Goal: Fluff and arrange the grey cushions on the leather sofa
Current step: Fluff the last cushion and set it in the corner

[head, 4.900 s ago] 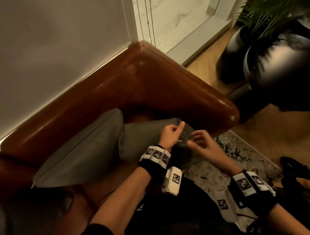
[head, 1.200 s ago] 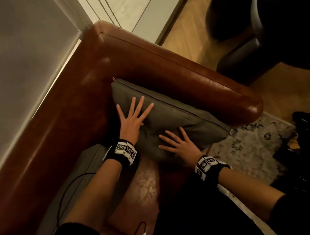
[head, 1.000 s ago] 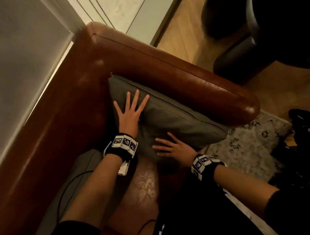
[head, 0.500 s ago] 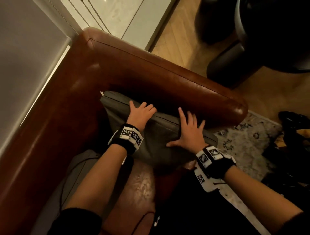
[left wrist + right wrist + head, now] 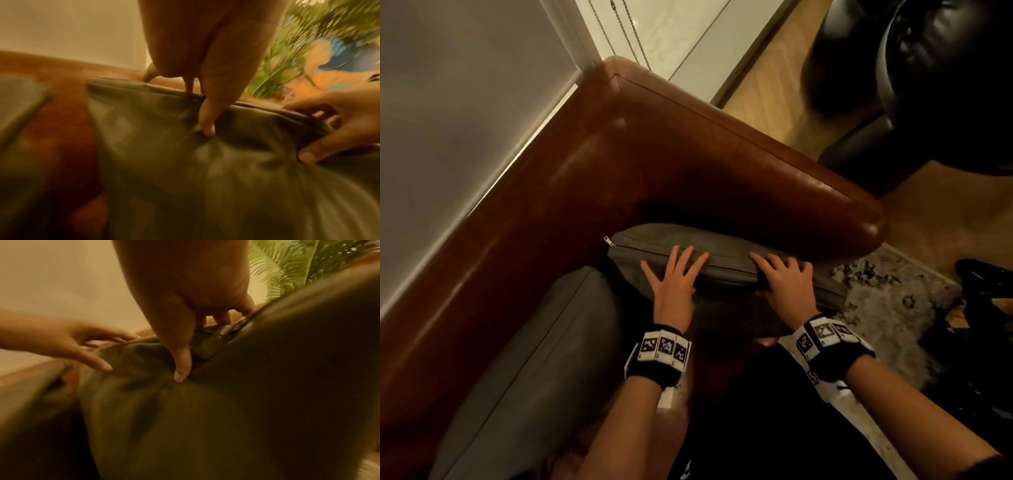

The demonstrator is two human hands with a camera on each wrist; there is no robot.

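A grey cushion (image 5: 726,263) stands on its edge against the inner side of the brown leather sofa's arm (image 5: 774,185), zip seam on top. My left hand (image 5: 675,272) lies over its top edge with straight, spread fingers, and the thumb (image 5: 206,128) dents the front face. My right hand (image 5: 784,279) grips the top edge farther right, fingers curled over it and thumb (image 5: 182,373) pressed into the front. A second grey cushion (image 5: 534,359) leans against the sofa back at lower left.
A pale wall or blind (image 5: 465,102) with bead chains (image 5: 626,31) runs behind the sofa. A large black planter (image 5: 945,85) stands on the wood floor beyond the arm. A patterned rug (image 5: 887,301) and dark shoes (image 5: 986,284) lie to the right.
A second ago both hands lay flat on the cushion's face. They moved up to its top edge; now the left fingers have straightened and the right fingers curl over the edge.
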